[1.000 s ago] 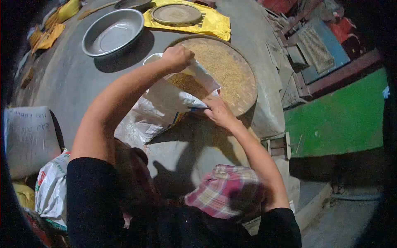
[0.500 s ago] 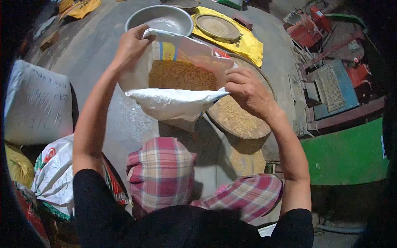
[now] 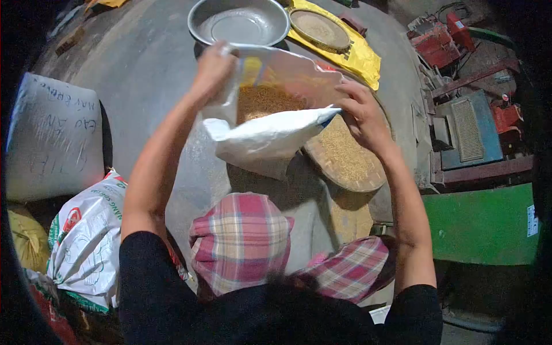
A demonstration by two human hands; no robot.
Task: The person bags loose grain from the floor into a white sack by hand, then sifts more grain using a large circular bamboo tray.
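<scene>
A white woven sack (image 3: 270, 138) hangs with its mouth spread towards me, and brown grain (image 3: 267, 100) lies inside it. My left hand (image 3: 215, 69) is closed on the far left part of the rim, slightly blurred. On the right side of the mouth, my right hand (image 3: 362, 115) pinches the rim near its corner. Just beyond the left hand stands a grey metal basin (image 3: 238, 23). Below my right hand, partly covered by the sack, a round woven tray (image 3: 348, 152) carries paler grain.
A smaller round tray (image 3: 319, 30) sits on a yellow sack (image 3: 368, 63) at the back. Full sacks, one grey-white (image 3: 54, 138) and one printed white (image 3: 92, 241), stand at left. Red and blue machinery (image 3: 468, 129) and a green panel (image 3: 483, 224) occupy the right.
The sack and my left hand have shifted right in view, and the mouth has narrowed. My right hand's fingers have changed position on the rim. The whole scene has shifted slightly as well.
</scene>
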